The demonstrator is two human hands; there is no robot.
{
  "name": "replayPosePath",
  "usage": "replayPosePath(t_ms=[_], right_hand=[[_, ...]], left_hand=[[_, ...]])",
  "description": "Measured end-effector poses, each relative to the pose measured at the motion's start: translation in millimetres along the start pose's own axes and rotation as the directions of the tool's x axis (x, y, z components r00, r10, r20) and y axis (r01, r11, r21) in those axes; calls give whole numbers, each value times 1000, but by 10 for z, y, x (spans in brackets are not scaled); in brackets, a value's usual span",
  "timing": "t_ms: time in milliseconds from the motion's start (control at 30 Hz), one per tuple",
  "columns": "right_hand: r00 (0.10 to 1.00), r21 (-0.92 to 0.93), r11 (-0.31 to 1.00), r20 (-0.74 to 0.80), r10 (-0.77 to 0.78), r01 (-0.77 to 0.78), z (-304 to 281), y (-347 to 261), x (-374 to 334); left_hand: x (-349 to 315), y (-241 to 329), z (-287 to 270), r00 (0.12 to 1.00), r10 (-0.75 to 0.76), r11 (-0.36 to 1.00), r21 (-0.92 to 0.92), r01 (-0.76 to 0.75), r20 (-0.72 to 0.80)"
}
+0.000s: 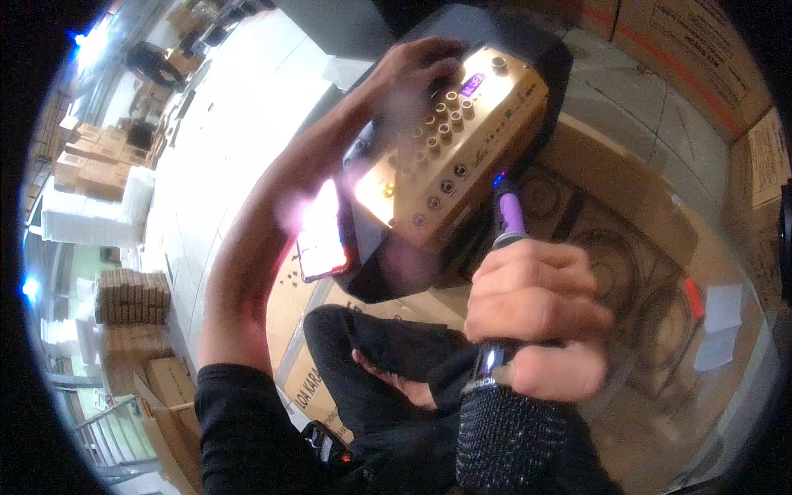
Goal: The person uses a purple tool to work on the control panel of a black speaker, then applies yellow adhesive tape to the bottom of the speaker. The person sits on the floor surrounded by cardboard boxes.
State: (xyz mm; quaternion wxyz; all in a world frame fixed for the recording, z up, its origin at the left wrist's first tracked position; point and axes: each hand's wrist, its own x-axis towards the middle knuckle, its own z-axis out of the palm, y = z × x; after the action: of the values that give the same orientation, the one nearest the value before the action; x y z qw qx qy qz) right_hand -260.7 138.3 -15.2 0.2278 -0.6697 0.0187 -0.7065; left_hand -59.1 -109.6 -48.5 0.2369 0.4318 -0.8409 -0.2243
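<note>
One blk mic (511,431) clenched in R hand (538,318); L hand (422,66) at gold ctrl panel (477,136), fingers bent, can't tell if pinching; lit phone (323,238) nr panel.

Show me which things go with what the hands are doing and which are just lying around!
Seem to belong to the job:
microphone, gripped by the right fingers
gold control panel, with the left fingers at its upper end
black cabinet around that panel

Probably just lying about:
glowing phone, unheld
white paper
red strip
stacked brown boxes
</note>
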Motion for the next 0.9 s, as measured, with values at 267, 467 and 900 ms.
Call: replayPosePath(t_ms=[267,467,900], right_hand=[[999,-28,1000,-53,11,-13,-48,-88,65],[992,-103,995,-124,-20,7,-42,-196,79],[997,-38,998,60,-43,45,-162,-901,312]], left_hand=[[-386,1113,-298,980,177,942,-271,-197,-95],[-757,2119,-940,717,696,686,-327,-650,33],[-1622,1920,-915,876,-331,909,131,396,-350]])
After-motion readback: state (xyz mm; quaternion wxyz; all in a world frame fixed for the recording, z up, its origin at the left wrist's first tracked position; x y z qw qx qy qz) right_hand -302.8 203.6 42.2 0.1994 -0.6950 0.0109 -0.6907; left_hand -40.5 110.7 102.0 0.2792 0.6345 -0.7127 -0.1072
